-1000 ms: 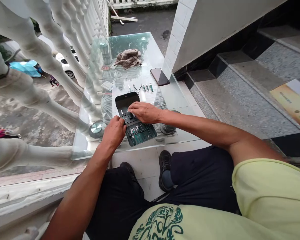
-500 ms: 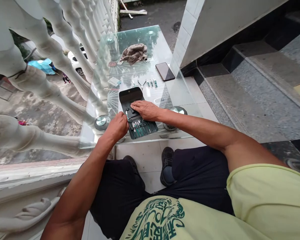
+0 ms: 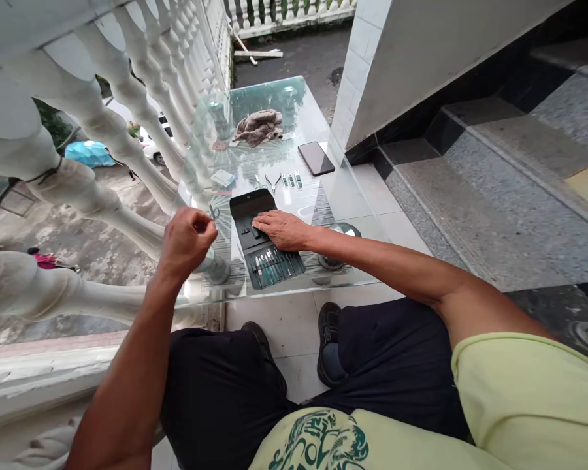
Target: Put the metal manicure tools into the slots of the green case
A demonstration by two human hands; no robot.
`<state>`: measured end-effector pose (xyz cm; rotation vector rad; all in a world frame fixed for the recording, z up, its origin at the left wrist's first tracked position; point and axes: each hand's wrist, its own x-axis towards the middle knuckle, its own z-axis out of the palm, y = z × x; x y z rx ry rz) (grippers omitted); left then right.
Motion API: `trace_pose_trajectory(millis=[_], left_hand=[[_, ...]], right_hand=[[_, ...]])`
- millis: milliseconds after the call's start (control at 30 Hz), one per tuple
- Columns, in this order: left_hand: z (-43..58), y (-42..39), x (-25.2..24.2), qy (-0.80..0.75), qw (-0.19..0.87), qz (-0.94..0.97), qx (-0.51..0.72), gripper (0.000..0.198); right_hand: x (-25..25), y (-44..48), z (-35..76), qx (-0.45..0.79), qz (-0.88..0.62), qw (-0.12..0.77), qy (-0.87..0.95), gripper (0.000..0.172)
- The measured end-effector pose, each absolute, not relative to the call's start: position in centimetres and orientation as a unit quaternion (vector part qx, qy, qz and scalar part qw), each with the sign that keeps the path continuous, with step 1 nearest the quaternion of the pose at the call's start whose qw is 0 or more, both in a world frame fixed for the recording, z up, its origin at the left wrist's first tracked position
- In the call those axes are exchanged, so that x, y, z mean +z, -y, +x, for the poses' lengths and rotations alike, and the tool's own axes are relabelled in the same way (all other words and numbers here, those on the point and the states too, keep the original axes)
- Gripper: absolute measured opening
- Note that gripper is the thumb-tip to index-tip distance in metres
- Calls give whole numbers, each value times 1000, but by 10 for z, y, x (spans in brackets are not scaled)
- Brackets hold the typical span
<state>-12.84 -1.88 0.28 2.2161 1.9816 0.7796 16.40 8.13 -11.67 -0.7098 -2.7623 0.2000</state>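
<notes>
A black manicure case (image 3: 274, 279) lies unfolded on the glass table, with several slim green-handled tools (image 3: 274, 262) in its lower slots. Flat on its upper part rests my right hand (image 3: 285, 230), fingers stretched out and holding the case down. My left hand (image 3: 189, 236) is raised to the left of the case, pinching small scissors (image 3: 215, 212); a finger ring shows and the rest is hidden by my fingers. Beyond the case lie cuticle nippers (image 3: 273, 183) and several nail clippers (image 3: 291, 179) in a row.
The glass table (image 3: 357, 196) also carries a phone (image 3: 316, 158), a crumpled brown cloth (image 3: 259, 127) and a small card (image 3: 223, 178). White balusters (image 3: 102, 189) stand along the left. Stone steps (image 3: 451, 215) rise on the right.
My left hand has drawn the scissors out of the case and moved up and left with them. My right hand stays on the case. The camera view has tilted slightly.
</notes>
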Motion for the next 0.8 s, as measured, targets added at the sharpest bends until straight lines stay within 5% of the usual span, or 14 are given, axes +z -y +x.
trace_pose_trajectory(millis=[333, 633, 800], left_hand=[[-110, -188, -20, -539, 50, 836, 92, 19], [-123, -212, -57, -501, 102, 858, 54, 10], [-129, -197, -53, -555, 99, 807, 175, 9]], right_hand=[[-104, 12, 218, 26, -179, 214, 960, 45], [-102, -7, 246, 88, -260, 239, 932, 46], [-91, -9, 253, 111, -297, 253, 914, 44]])
